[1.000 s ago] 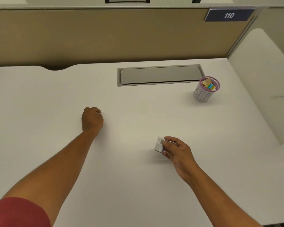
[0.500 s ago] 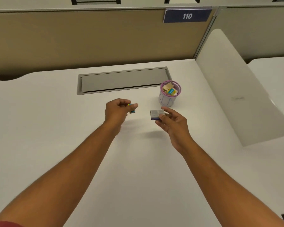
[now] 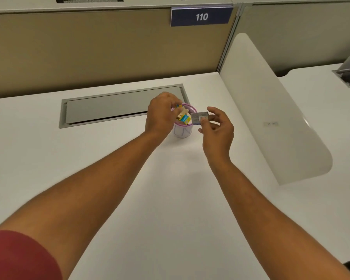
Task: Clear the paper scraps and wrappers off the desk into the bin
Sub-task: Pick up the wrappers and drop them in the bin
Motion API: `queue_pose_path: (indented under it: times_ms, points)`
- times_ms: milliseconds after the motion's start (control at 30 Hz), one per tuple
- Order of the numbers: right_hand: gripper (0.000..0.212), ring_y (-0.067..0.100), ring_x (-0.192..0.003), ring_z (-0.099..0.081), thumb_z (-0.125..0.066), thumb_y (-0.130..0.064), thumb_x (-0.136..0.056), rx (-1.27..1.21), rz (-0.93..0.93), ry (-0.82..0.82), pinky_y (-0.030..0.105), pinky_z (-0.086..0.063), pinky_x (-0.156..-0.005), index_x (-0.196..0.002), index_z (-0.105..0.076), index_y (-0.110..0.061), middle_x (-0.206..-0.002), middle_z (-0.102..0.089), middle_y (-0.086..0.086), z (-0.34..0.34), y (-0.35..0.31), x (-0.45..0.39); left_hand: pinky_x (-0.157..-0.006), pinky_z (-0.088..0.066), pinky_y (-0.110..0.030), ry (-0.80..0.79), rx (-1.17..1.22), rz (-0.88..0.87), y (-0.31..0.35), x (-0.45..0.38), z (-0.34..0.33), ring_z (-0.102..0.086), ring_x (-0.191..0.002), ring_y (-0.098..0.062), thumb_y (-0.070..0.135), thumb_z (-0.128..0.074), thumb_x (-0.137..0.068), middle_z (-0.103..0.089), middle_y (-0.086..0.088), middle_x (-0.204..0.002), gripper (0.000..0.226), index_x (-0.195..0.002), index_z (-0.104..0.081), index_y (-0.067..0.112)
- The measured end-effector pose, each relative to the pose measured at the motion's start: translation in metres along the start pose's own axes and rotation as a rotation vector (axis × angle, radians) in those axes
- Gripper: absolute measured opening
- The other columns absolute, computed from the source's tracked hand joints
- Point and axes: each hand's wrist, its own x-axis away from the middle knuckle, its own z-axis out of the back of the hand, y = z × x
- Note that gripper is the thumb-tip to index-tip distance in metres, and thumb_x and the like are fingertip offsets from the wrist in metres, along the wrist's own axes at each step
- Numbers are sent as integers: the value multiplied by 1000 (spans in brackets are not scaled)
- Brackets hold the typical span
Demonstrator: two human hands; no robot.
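Note:
A small white bin with a pink rim stands on the white desk, holding several scraps, one blue and yellow. My left hand hovers over the bin's left rim, fingers pinched on a small blue and yellow wrapper. My right hand holds a small grey box with a printed label just above the bin's right rim.
A grey cable hatch is set into the desk behind the bin. A tan partition with a "110" sign backs the desk. A white curved divider rises on the right, with another desk beyond it.
Both hands have carried their items forward from the open desk surface to the bin; the left hand now sits over the rim, the right beside it.

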Motion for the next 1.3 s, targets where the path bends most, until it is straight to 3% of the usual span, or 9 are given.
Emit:
queue_pose_path:
  times_ms: [167, 267, 367, 533, 667, 767, 933, 1133, 1300]
  points:
    - [17, 11, -84, -74, -74, -17, -90, 86, 59, 26, 41, -64, -77, -105, -68, -23, -93, -72, -14, 14, 2, -10, -87, -34, -33, -99, -352, -129, -9, -7, -24, -58, -108, -22, 33, -78, -91, -74, -2, -105, 21, -110, -80, 25]
    - [14, 5, -81, -73, -76, -16, -88, 143, 107, 26, 19, -59, -73, -101, -72, -19, -93, -75, -12, 17, -2, -22, -91, -43, -38, -123, -318, -69, -11, -6, -29, -49, -110, -28, 31, -73, -94, -51, -1, -102, 20, -112, -81, 27]
    - [14, 3, -78, -72, -77, -15, -87, 212, 174, -20, 7, -52, -68, -101, -75, -16, -91, -75, -11, 13, -8, -34, -96, -49, -37, -210, -358, -131, -11, -6, -29, -48, -116, -27, 28, -66, -100, -64, -5, -120, 23, -117, -80, 22]
    - [12, 7, -74, -70, -76, -17, -90, 381, 266, -130, 14, -57, -68, -102, -76, -16, -89, -72, -10, -6, -11, -51, -94, -43, -21, -156, -247, -143, -13, -4, -16, -52, -126, -21, 15, -62, -101, -57, -5, -139, 30, -128, -74, 13]
    - [10, 16, -79, -72, -75, -19, -90, 516, 333, -223, 34, -63, -74, -97, -76, -13, -92, -76, -1, -21, -4, -58, -78, -39, -8, -18, -103, -33, -17, 16, 0, -56, -102, -13, 14, -62, -102, -57, -7, -133, 33, -135, -69, 11]
    - [10, 16, -85, -70, -76, -23, -90, 640, 377, -264, 34, -62, -77, -96, -76, -16, -95, -76, 1, -27, 5, -62, -70, -32, 1, 34, -70, 10, -25, 37, 6, -55, -93, -10, 10, -61, -101, -56, -5, -130, 35, -135, -70, 15]
    - [22, 21, -96, -62, -65, -27, -100, 764, 419, -340, 23, -43, -77, -110, -78, -12, -102, -67, 9, -30, 18, -61, -77, -38, -8, 46, -17, 37, -38, 68, 14, -57, -87, -12, 5, -59, -99, -57, -3, -127, 37, -130, -73, 17]
    - [30, 22, -113, -63, -48, -20, -109, 568, 281, -439, 30, -51, -94, -127, -71, -15, -122, -66, 13, -23, -4, -51, -79, -48, -25, 106, 5, 32, -42, 81, 33, -59, -87, -12, 2, -52, -99, -56, -1, -127, 42, -132, -70, 19]
    - [33, 25, -108, -66, -41, -16, -108, 420, 321, -302, 39, -53, -96, -132, -63, -16, -118, -72, 10, -21, -47, -39, -83, -52, -32, 193, 1, -14, -34, 77, 64, -58, -101, -18, 2, -50, -100, -55, -3, -128, 46, -143, -62, 16]
